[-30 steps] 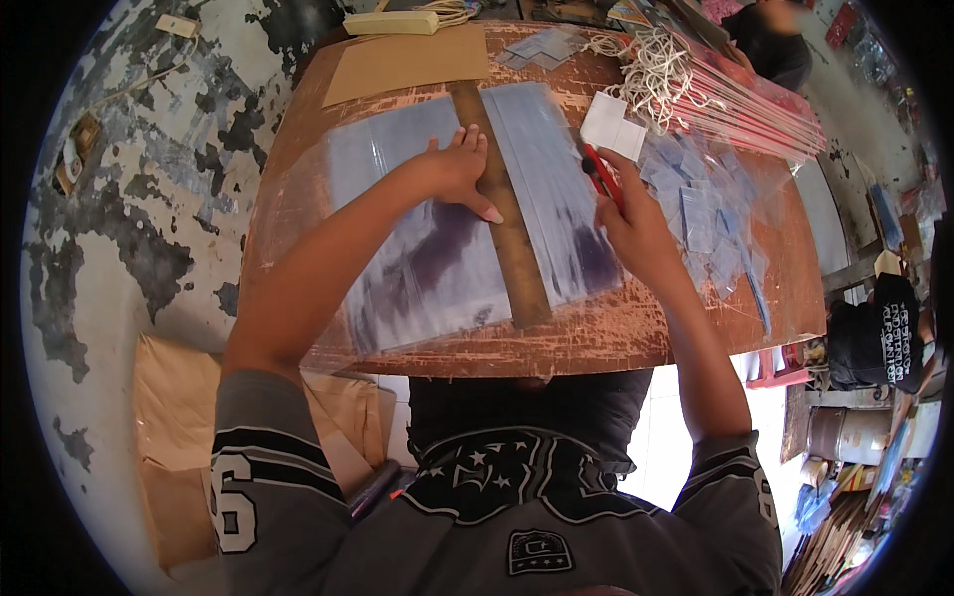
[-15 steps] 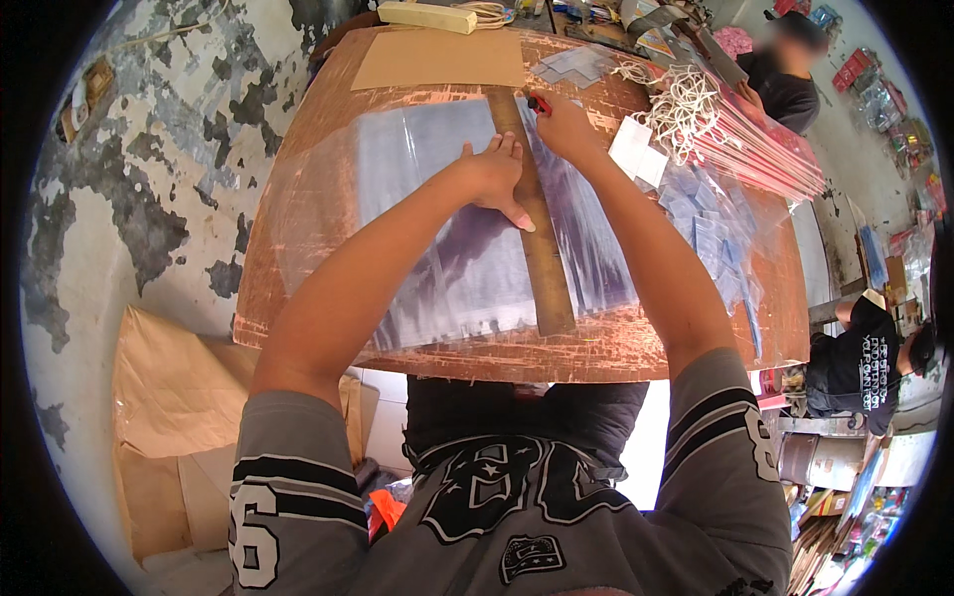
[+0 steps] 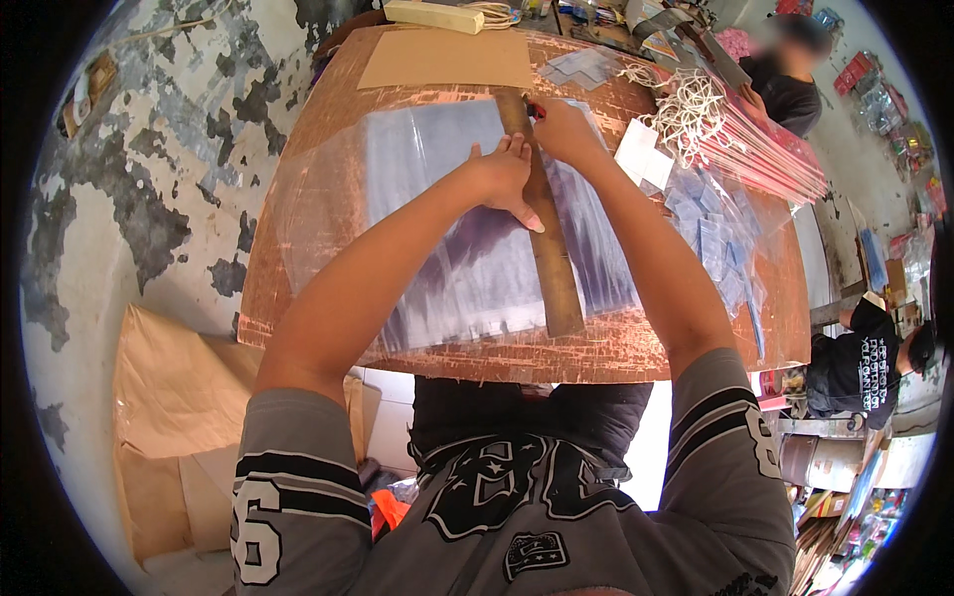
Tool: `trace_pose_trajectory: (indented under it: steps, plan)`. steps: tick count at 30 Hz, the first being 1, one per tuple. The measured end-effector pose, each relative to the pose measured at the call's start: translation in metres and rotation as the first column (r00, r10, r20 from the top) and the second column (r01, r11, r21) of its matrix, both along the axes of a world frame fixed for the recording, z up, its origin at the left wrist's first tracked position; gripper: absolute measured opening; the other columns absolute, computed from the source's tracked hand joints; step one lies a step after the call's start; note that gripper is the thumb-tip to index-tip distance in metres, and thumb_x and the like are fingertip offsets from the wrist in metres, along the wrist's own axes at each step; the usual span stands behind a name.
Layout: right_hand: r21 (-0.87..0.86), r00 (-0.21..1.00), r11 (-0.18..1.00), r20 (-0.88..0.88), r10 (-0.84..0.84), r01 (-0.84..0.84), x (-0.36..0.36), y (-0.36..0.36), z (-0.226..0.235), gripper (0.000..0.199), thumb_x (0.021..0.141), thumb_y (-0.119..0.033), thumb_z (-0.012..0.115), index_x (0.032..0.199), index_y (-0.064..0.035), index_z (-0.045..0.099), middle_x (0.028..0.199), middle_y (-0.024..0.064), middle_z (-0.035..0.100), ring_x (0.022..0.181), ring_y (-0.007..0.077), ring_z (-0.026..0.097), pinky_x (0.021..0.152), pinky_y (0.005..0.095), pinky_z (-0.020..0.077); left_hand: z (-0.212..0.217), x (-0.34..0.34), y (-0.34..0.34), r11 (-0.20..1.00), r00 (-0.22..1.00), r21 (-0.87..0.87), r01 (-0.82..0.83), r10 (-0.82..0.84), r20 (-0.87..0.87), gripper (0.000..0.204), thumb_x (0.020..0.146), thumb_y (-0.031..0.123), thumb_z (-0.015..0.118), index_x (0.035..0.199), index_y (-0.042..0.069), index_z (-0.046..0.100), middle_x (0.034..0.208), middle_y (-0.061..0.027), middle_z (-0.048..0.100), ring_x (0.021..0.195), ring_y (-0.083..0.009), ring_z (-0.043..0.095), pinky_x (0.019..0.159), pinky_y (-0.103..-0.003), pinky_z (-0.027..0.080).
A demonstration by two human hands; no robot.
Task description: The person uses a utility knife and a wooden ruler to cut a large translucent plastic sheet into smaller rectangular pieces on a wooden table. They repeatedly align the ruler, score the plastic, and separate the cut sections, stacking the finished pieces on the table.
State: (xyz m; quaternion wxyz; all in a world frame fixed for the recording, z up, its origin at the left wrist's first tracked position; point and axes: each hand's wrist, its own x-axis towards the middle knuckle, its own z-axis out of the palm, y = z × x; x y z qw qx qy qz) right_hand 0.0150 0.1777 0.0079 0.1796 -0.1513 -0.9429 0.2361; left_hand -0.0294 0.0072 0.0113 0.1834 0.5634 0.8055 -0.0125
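Note:
A long wooden ruler (image 3: 550, 253) lies lengthwise over a stack of clear plastic sheets (image 3: 447, 248) on the brown worktable (image 3: 298, 248). My left hand (image 3: 505, 177) presses flat on the ruler near its far end, fingers spread. My right hand (image 3: 561, 129) is closed around a small red-handled cutter (image 3: 535, 109) at the ruler's far end, on its right side. The blade itself is hidden by my fingers.
A cardboard sheet (image 3: 447, 62) lies at the table's far side. White tags (image 3: 644, 159), string loops (image 3: 686, 114), pink strips (image 3: 765, 149) and small clear bags (image 3: 715, 238) fill the right side. Another person (image 3: 790, 84) sits beyond them; a second person (image 3: 865, 358) is at right. Brown paper (image 3: 169, 417) lies on the floor.
My right hand has travelled up along the ruler's right edge from mid-table to its far end. My left hand slid farther up the ruler too.

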Motion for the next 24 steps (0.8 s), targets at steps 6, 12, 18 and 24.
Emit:
trace_pose_trajectory:
  steps: [6, 12, 18, 24]
  plan:
    - [0.016, 0.993, 0.998, 0.097, 0.064, -0.066, 0.000, 0.005, 0.010, 0.041, 0.089, -0.016, 0.067, 0.127, -0.0027, 0.071, 0.114, 0.0280, 0.075, 0.108, 0.0463, 0.072, 0.092, 0.0525, 0.0565, 0.001, 0.001, 0.004, 1.000, 0.999, -0.024, -0.014, 0.013, -0.035, 0.157, 0.064, 0.077, 0.087, 0.167, -0.012, 0.008, 0.177, -0.0302, 0.005, 0.166, -0.0414, 0.009, 0.126, -0.072, 0.021]
    - [0.054, 0.996, 0.996, 0.064, 0.063, -0.067, 0.057, -0.019, 0.003, 0.039, 0.097, -0.006, 0.052, 0.133, -0.0034, 0.068, 0.111, 0.0290, 0.074, 0.101, 0.0506, 0.070, 0.086, 0.0560, 0.0543, 0.001, 0.002, 0.007, 0.999, 0.998, -0.052, 0.001, -0.003, -0.055, 0.157, 0.064, 0.079, 0.086, 0.167, -0.012, 0.009, 0.178, -0.0294, 0.005, 0.166, -0.0406, 0.009, 0.126, -0.072, 0.020]
    - [-0.023, 0.995, 1.000, 0.100, -0.006, 0.008, 0.139, -0.070, 0.010, 0.045, 0.101, -0.007, 0.051, 0.146, -0.0043, 0.059, 0.109, 0.0308, 0.073, 0.099, 0.0509, 0.070, 0.087, 0.0574, 0.0546, 0.001, 0.001, 0.005, 0.999, 0.998, -0.033, 0.001, -0.003, -0.060, 0.158, 0.063, 0.080, 0.086, 0.166, -0.013, 0.010, 0.177, -0.0309, 0.005, 0.166, -0.0406, 0.009, 0.125, -0.073, 0.020]
    - [-0.058, 0.978, 0.996, 0.201, -0.060, 0.073, 0.193, -0.096, 0.017, 0.048, 0.104, -0.009, 0.052, 0.151, -0.0063, 0.054, 0.106, 0.0307, 0.073, 0.090, 0.0520, 0.070, 0.082, 0.0596, 0.0545, 0.009, 0.008, 0.012, 0.996, 0.996, -0.088, 0.014, -0.022, -0.084, 0.156, 0.066, 0.079, 0.086, 0.166, -0.013, 0.009, 0.177, -0.0307, 0.005, 0.166, -0.0408, 0.010, 0.125, -0.073, 0.023]
